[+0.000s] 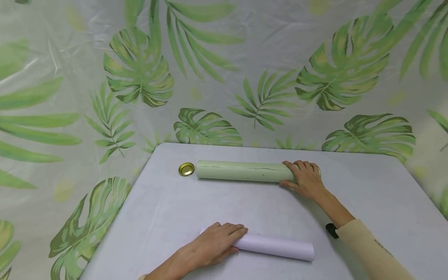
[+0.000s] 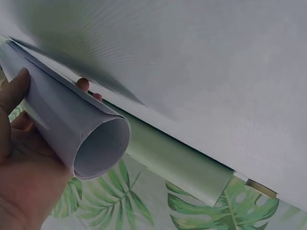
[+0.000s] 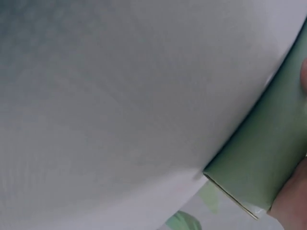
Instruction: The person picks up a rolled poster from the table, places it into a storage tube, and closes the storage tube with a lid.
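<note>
Near the table's front, my left hand [image 1: 217, 245] grips a rolled sheet of white paper [image 1: 276, 247] at its left part. The left wrist view looks into the hollow end of this white roll [image 2: 84, 127], with the thumb on one side and fingertips on the other. Toward the back lies a long pale green roll [image 1: 241, 171] with a dark line along its upper side. My right hand [image 1: 306, 179] holds the green roll near its right end, fingers over the top and thumb at the front. The right wrist view shows this green roll [image 3: 268, 139] with part of the hand at the edge.
A small round gold lid [image 1: 186, 169] lies just left of the green roll. Both rolls rest on a white-covered table [image 1: 168, 217]. A leaf-patterned sheet [image 1: 273, 58] hangs right behind the table's back edge. A black band [image 1: 331, 230] sits at the right wrist.
</note>
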Demonstrator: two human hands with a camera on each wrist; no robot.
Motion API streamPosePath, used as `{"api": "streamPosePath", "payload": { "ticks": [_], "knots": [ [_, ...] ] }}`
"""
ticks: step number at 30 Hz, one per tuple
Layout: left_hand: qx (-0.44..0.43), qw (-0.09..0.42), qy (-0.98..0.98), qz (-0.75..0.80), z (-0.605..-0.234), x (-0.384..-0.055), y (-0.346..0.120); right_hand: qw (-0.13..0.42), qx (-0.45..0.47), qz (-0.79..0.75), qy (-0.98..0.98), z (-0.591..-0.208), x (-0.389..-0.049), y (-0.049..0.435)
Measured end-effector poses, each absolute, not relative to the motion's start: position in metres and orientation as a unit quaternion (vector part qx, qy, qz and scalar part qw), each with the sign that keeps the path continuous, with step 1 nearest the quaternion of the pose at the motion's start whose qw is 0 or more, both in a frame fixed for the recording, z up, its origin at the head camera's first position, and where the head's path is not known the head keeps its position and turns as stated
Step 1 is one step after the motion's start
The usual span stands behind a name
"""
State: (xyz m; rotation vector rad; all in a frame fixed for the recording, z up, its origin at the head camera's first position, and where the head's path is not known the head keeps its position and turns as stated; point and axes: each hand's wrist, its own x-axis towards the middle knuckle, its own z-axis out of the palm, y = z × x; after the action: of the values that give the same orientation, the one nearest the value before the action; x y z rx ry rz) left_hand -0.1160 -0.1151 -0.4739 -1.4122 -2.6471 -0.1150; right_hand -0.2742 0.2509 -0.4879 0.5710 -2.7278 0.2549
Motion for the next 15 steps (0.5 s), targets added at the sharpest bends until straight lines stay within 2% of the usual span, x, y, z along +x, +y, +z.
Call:
{"api": "streamPosePath", "payload": {
  "ticks": [9, 15],
  "knots": [
    [-0.458, 0.062, -0.883, -0.079, -0.472, -0.118, -0.124, 0.178, 0.215, 0.107, -0.954, -0.488, -0.281, 0.257],
    [-0.454, 0.072, -0.883, -0.094, -0.468, -0.120, -0.137, 0.228, 0.238, 0.105, -0.938, -0.489, -0.277, 0.259]
  ]
}}
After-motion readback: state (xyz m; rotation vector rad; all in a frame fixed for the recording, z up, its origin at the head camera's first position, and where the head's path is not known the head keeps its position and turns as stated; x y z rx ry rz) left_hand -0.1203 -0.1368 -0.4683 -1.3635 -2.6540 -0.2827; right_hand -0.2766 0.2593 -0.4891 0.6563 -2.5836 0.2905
